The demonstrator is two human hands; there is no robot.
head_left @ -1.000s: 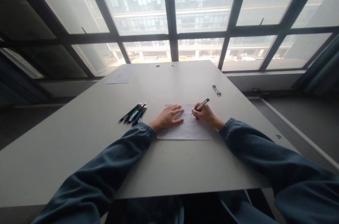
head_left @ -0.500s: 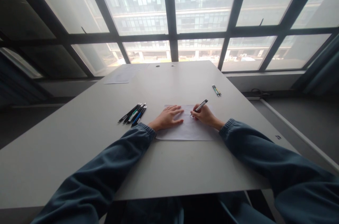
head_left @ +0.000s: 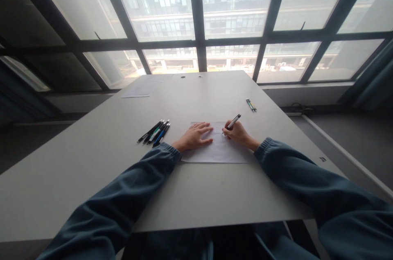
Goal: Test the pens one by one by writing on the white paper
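A white sheet of paper (head_left: pixel 217 154) lies on the table in front of me. My left hand (head_left: pixel 195 136) rests flat on its left side, fingers spread and holding nothing. On the right side of the sheet, my right hand (head_left: pixel 236 133) is closed around a pen (head_left: pixel 234 120) with a light barrel and a dark upper end. The pen slants up to the right, its tip at the paper. Faint marks show near the tip, too small to read. Left of my left hand lies a bunch of several pens (head_left: pixel 155 132), mostly black, with a blue and a green one.
The white table (head_left: pixel 196 194) reaches to the large window (head_left: pixel 233 6). Two or so slim pens or refills (head_left: pixel 251 105) lie at the right. More paper (head_left: pixel 139 87) lies at the far left. A small dark mark (head_left: pixel 322 159) shows near the right edge.
My right hand and the pen have shifted very slightly to the right across the paper. My left hand stays in place.
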